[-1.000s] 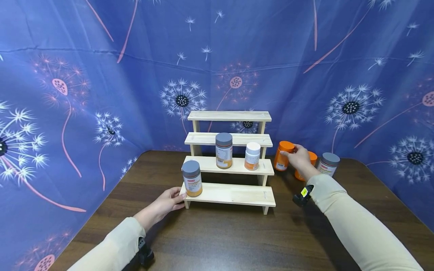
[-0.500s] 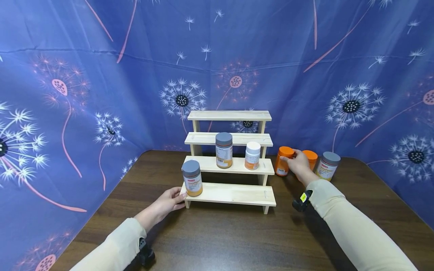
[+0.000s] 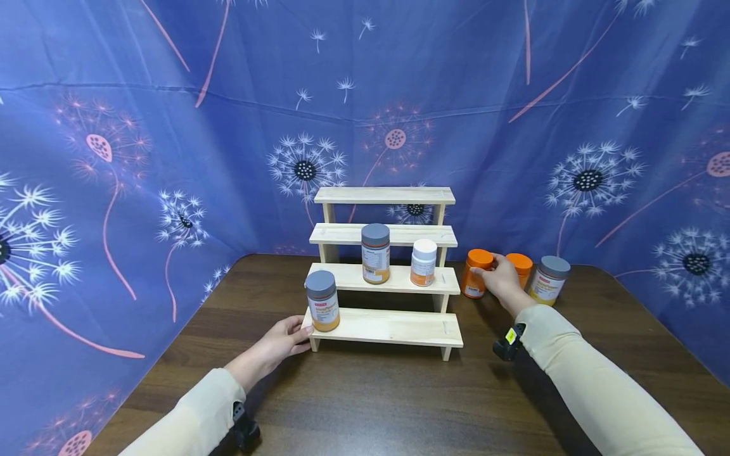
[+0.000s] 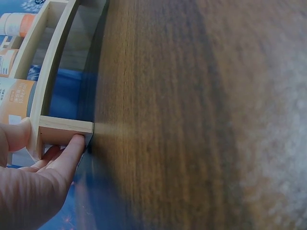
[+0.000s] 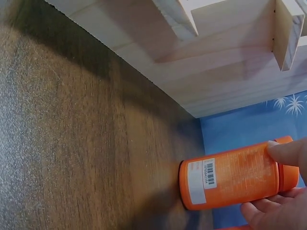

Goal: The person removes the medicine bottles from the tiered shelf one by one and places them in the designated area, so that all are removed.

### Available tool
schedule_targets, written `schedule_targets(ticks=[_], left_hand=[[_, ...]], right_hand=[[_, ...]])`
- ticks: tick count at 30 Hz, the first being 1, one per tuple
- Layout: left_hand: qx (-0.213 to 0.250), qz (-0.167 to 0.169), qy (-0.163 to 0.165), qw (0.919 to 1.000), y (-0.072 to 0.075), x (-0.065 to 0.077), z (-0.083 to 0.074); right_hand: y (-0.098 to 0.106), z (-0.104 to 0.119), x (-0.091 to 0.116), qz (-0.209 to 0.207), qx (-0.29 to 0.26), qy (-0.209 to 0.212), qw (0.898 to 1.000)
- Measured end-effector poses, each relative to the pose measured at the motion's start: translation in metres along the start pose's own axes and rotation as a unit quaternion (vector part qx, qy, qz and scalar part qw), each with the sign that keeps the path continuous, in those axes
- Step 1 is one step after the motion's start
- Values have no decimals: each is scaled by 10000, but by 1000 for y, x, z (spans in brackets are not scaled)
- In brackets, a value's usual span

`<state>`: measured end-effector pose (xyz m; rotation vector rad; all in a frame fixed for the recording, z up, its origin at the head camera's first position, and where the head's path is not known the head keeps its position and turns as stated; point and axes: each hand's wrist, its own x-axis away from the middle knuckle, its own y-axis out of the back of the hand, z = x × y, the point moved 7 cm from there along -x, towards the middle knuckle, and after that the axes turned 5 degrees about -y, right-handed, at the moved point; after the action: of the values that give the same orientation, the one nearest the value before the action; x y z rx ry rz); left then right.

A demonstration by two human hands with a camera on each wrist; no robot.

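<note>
A stepped wooden stand [image 3: 388, 325] is on the table. My left hand [image 3: 279, 342] grips the left end of its lowest step, with the thumb above and the fingers against the end leg [image 4: 64, 130] in the left wrist view. Close to that thumb, a grey-lidded jar [image 3: 322, 301] rests on the lowest step. To the right of the stand, my right hand [image 3: 503, 278] holds an orange bottle [image 3: 476, 273] near its lid, between thumb and fingers. The bottle stands upright on the table; its barcode label [image 5: 204, 177] shows in the right wrist view.
The second step carries another grey-lidded jar [image 3: 376, 253] and a smaller white-lidded bottle [image 3: 424, 262]. Right of my right hand are a second orange bottle [image 3: 521, 268], partly hidden, and a grey-lidded jar [image 3: 549, 280]. Blue patterned cloth [image 3: 228, 158] hangs behind the table.
My right hand has brought the orange bottle slightly nearer to me, mostly in the first half second. More of the second orange bottle now shows. The left hand and stand stay put.
</note>
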<state>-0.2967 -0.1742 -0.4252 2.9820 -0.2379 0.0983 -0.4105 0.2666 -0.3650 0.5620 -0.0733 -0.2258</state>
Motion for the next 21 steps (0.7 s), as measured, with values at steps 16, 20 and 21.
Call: schedule_targets(ticks=[16, 20, 21], left_hand=[[-46, 162, -54, 9998, -1, 1, -1], [-66, 91, 8, 9999, 0, 1, 0], [-60, 53, 37, 10000, 0, 0, 0]], right_hand=[[8, 8, 10, -397, -508, 7, 9979], [13, 11, 14, -662, -708, 74, 9953], [14, 11, 15, -720, -736, 107, 9946]])
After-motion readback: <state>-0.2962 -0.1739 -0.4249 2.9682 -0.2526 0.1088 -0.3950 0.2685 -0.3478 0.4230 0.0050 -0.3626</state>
